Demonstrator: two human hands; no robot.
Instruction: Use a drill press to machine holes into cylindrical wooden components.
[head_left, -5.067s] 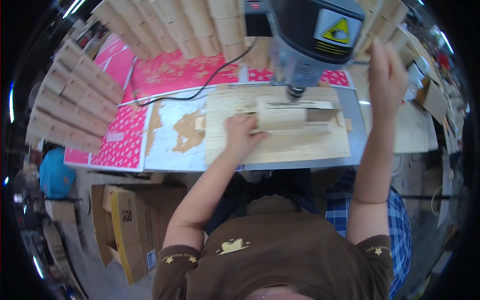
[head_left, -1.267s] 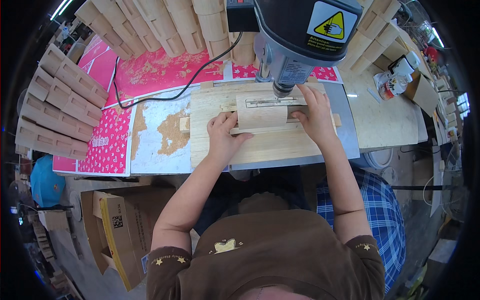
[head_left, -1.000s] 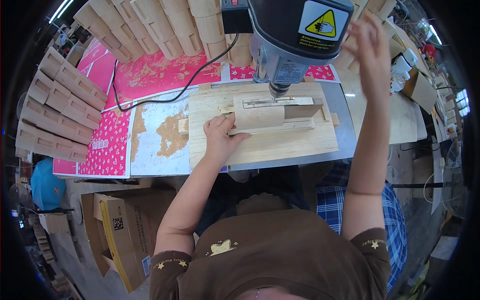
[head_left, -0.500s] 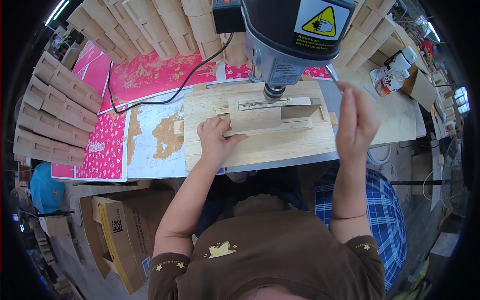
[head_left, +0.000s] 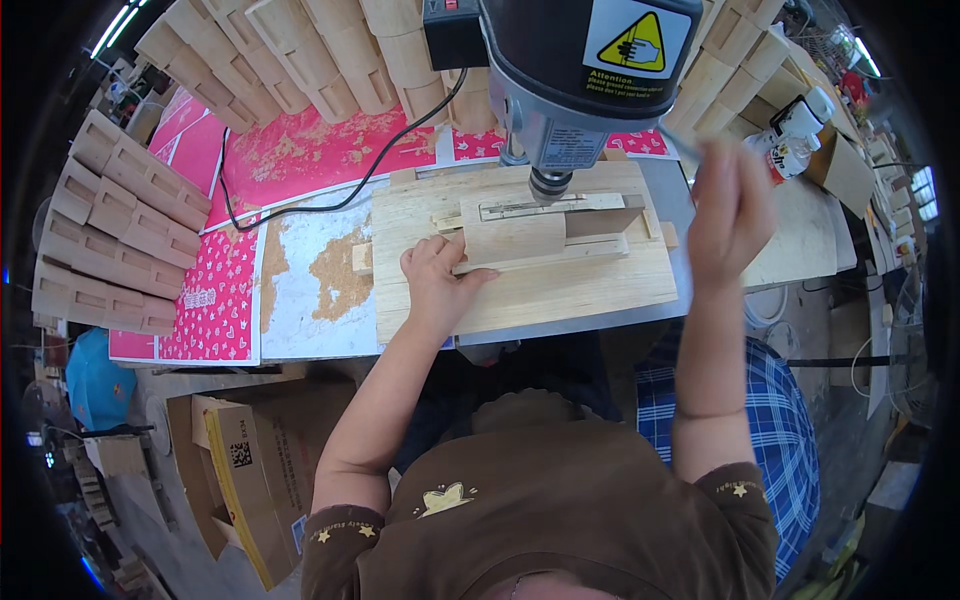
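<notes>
My left hand [head_left: 440, 287] presses against the left end of a pale wooden block [head_left: 515, 236], thumb along its near side and fingers over its corner. The block lies in a wooden jig [head_left: 530, 292] made of a board with strips on it. Over the block stands a drill press [head_left: 570, 140], its chuck [head_left: 549, 186] near the block's far edge; the bit's tip cannot be made out. To the right, my right hand [head_left: 733, 215], blurred by motion, is closed round the end of the press's thin metal lever [head_left: 682, 146].
Rows of shaped wooden blocks [head_left: 130, 215] stand at the left and along the back. A black cable [head_left: 345, 198] crosses the pink, sawdust-strewn table cover [head_left: 300, 150]. Bottles [head_left: 795, 150] stand at the far right. A cardboard box [head_left: 265, 470] sits below at the left.
My right hand has moved up and to the right with the lever. My left hand and the block keep their place in the jig.
</notes>
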